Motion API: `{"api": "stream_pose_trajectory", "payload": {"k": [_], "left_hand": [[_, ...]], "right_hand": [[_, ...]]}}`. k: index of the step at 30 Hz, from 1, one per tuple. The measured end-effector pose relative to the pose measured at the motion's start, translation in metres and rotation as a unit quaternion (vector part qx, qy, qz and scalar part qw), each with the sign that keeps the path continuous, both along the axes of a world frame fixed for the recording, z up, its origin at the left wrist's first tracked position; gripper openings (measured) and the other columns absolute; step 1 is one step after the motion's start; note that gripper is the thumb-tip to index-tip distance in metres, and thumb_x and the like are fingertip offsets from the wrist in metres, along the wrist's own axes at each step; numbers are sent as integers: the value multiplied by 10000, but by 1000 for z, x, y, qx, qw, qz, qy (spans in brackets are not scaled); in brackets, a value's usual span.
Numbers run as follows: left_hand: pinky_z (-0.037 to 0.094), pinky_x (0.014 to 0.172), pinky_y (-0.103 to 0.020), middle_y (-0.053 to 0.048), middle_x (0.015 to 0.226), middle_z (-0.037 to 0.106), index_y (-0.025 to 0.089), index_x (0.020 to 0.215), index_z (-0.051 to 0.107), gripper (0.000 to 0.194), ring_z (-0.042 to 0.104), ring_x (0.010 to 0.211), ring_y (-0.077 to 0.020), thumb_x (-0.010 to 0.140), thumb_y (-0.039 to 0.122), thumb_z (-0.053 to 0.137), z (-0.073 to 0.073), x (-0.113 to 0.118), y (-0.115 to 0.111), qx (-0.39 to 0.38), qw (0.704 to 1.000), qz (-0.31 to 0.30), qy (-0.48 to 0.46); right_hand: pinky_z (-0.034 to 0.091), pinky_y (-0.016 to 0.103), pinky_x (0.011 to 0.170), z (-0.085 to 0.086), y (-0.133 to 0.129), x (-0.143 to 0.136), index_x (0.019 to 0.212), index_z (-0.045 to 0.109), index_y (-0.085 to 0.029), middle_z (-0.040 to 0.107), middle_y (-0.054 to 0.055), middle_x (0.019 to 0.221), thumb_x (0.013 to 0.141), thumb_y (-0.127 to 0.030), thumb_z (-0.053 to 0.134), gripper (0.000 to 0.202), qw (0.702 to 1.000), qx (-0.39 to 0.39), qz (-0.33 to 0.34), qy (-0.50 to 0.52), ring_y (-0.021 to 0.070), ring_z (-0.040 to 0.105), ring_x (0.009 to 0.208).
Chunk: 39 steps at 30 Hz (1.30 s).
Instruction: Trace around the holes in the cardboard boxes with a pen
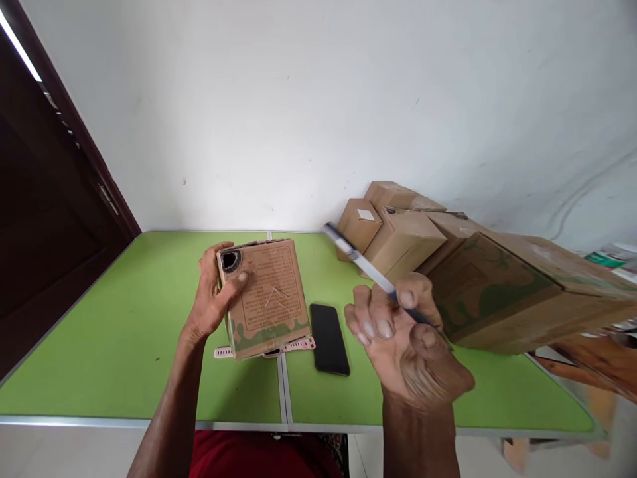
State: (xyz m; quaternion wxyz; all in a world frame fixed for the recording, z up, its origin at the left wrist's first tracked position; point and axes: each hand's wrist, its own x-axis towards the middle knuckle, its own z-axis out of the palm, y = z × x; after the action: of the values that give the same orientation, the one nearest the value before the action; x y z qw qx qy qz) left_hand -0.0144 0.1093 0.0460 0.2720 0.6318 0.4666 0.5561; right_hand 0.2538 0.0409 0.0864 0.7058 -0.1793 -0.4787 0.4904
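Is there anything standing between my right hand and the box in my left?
Nothing visible blocks the right hand from the held cardboard box; the black smartphone seen between them lies flat on the green table.

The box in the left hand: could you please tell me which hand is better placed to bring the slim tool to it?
Probably the right hand: it holds the tool, while the left hand is busy gripping the box by one edge.
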Motion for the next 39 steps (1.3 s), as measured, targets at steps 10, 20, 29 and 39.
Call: {"api": "stream_pose_trajectory", "payload": {"k": [10,20,29,39], "left_hand": [[449,1133,-697,-138,1366,535,285,1370,537,658,481,1359,-426,852,658,696,6,15,-12,-22,999,-22,30],[445,1138,-700,-144,1424,530,295,1358,536,591,482,1395,-436,891,621,693,0,6,-11,-27,999,-15,10],[436,1131,-705,-141,1426,538,298,1365,537,590,484,1381,-434,903,634,686,0,4,-12,-18,1000,-12,20],[452,1127,-699,-145,1407,530,298,1378,538,623,492,1378,-436,893,652,706,-2,6,-11,-20,999,-24,5]], "right_hand": [[395,269,431,15,-3,-21,959,845,-278,447,-62,452,1057,-483,669,288,999,-14,-32,-1,121,395,373],[563,265,549,11,-4,-27,1186,854,-333,747,22,892,986,-337,840,200,992,-2,-18,-127,164,709,716],[598,368,870,14,-11,-28,1546,674,-387,675,75,1371,721,-659,994,926,980,18,48,-194,276,674,1133],[445,171,504,13,2,-32,983,729,-296,749,-37,791,905,-316,919,207,989,-86,-66,-101,110,591,639]]}}
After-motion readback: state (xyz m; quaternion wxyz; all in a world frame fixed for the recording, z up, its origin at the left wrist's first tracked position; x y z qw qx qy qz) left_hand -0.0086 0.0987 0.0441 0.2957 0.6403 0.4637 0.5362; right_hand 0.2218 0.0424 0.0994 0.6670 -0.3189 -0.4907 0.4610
